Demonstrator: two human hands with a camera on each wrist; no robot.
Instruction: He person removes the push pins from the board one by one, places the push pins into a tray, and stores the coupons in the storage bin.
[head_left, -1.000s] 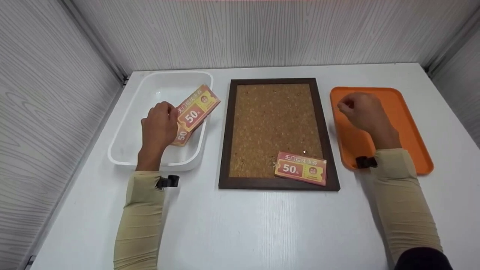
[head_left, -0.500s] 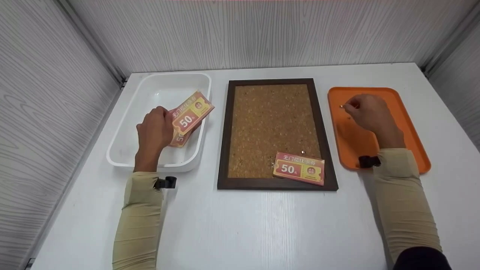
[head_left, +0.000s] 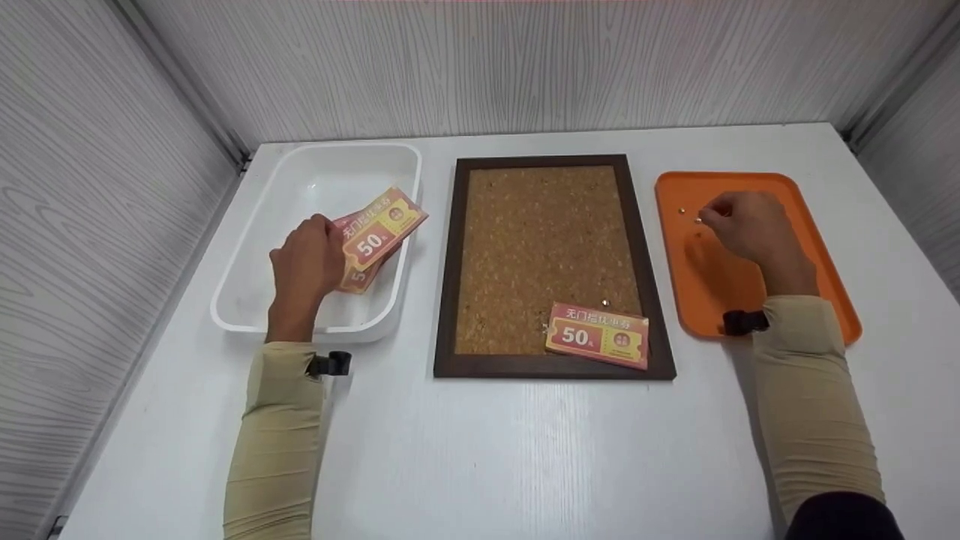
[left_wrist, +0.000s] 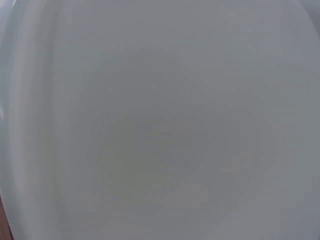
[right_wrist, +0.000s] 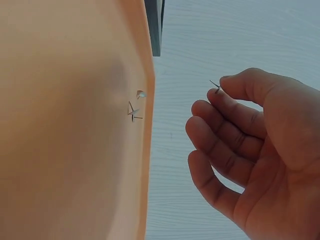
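Observation:
My left hand (head_left: pixel 307 259) grips several red-and-yellow paper coupons (head_left: pixel 382 229) marked 50, fanned over the right side of a white plastic basin (head_left: pixel 240 315). Over an orange tray (head_left: pixel 814 262), my right hand (head_left: pixel 754 229) pinches a thumbtack (right_wrist: pixel 216 86) between thumb and index finger, its pin sticking out. The other fingers are loosely bent. More thumbtacks (right_wrist: pixel 134 112) lie by the tray's edge in the right wrist view. The left wrist view shows only the pale basin, with the left hand and coupons out of sight.
Between basin and tray lies a cork board (head_left: pixel 551 255) with a dark wooden frame. Another 50 coupon (head_left: pixel 598 335) lies across its lower right corner, with a shiny thumbtack (head_left: pixel 605 303) just above. Grey wood-grain panels (head_left: pixel 525 67) enclose the white table (head_left: pixel 480 450).
My right hand has shifted right over the tray, and a thumbtack now shows at its fingertips. My left hand and its coupons have moved slightly left and nearer to me.

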